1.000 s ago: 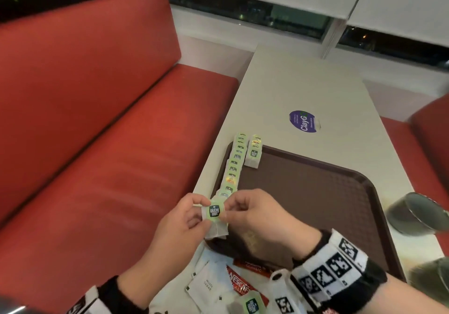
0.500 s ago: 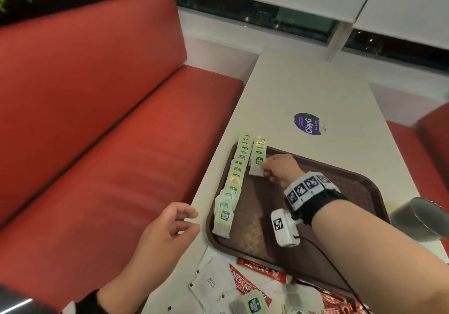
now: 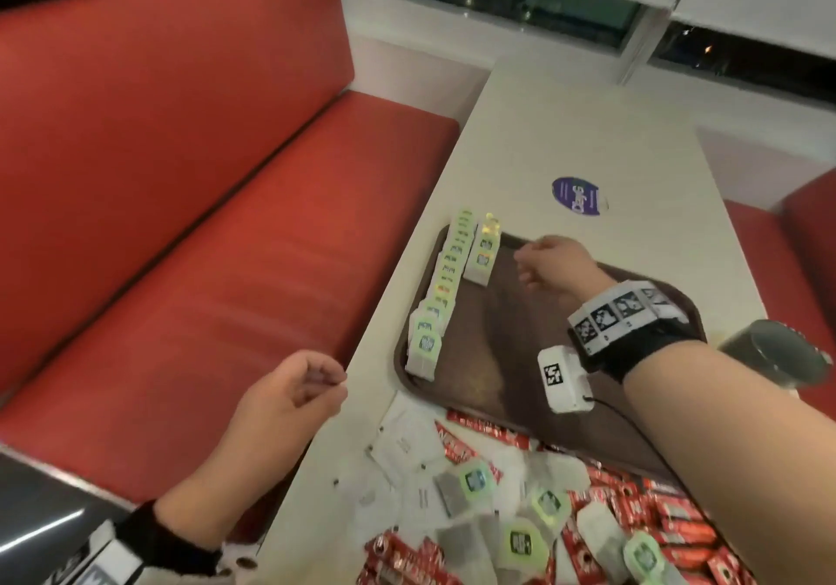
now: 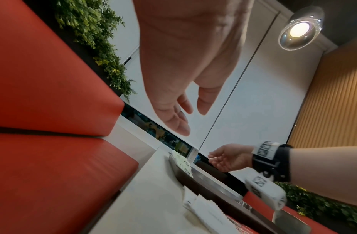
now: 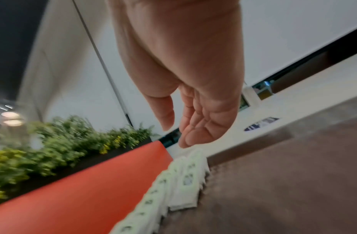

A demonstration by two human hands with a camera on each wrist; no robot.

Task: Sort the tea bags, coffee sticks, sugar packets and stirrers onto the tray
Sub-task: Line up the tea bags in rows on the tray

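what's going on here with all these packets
A person is sorting drink supplies onto a brown tray. Two rows of tea bags already stand along its left edge. The right hand is over the tray beside the short second row, holding nothing. The left hand hovers empty off the table's left edge. A mixed pile of tea bags, red coffee sticks and white sugar packets waits on the table near the person.

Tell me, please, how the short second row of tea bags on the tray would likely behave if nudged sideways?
The short row of tea bags overlaps like shingles, so it would probably fan apart rather than slide together. The bags look like thin, light paper, likely floppy. The brown tray looks textured, perhaps limiting sliding.
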